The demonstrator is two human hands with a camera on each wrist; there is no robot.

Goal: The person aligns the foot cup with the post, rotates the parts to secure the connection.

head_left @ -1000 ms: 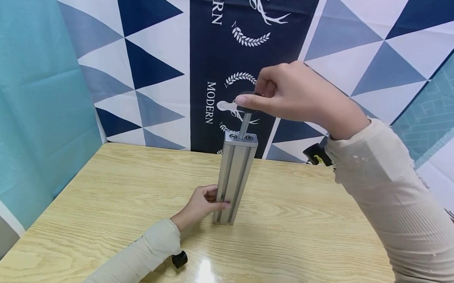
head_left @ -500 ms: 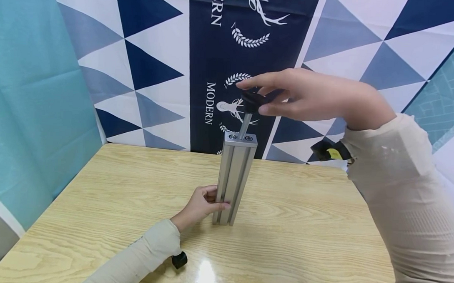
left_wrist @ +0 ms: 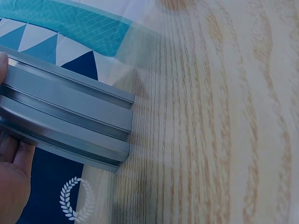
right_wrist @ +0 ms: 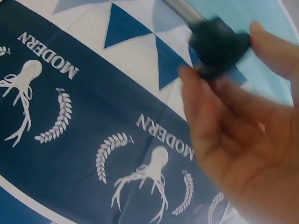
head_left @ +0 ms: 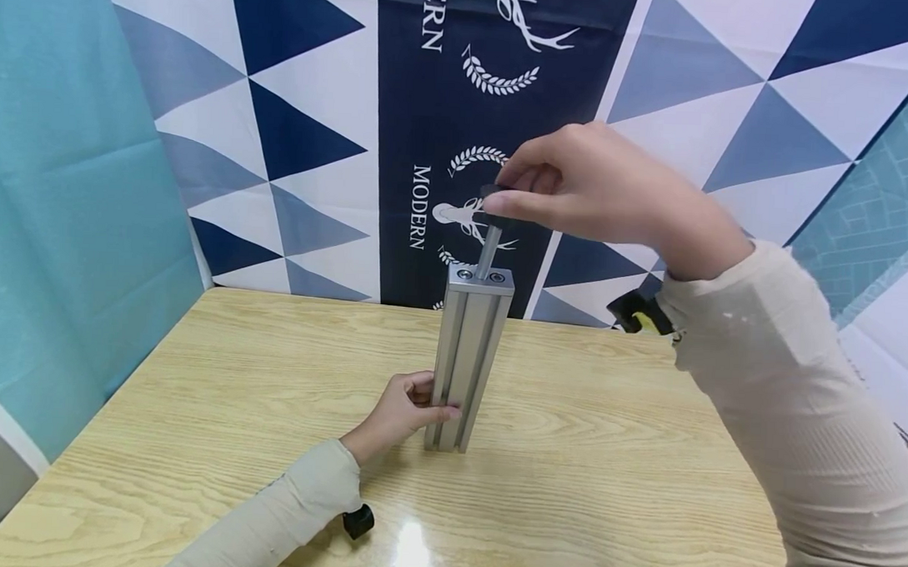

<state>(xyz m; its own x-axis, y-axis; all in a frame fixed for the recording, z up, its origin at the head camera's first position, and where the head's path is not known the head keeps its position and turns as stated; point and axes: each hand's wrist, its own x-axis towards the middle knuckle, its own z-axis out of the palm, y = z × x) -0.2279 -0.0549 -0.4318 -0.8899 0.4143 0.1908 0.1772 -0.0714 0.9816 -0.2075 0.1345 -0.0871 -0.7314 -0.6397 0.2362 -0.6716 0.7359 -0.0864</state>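
Observation:
A silver aluminium profile (head_left: 476,343) stands upright on the table, slots running down its faces. Its lower part is gripped by my left hand (head_left: 400,411), the thumb lying across the near face. In the left wrist view the profile's foot (left_wrist: 122,135) meets the wood. From the top plate with two screws (head_left: 482,278) rises a metal rod (head_left: 488,251) ending in a black knob (right_wrist: 217,46). Thumb and fingertips of my right hand (head_left: 603,189) pinch that knob at its edges. In the head view this hand covers much of the knob.
The wood-grain table (head_left: 613,456) stretches out on both sides of the profile. Behind it hangs a patterned cloth (head_left: 309,128), with a teal cloth (head_left: 52,178) at the left. Small black camera mounts (head_left: 358,522) sit at both wrists.
Half a second ago my right fingers were spread loosely at the knob with the wrist turned; now they are closed around it again. The left hand and profile have stayed still.

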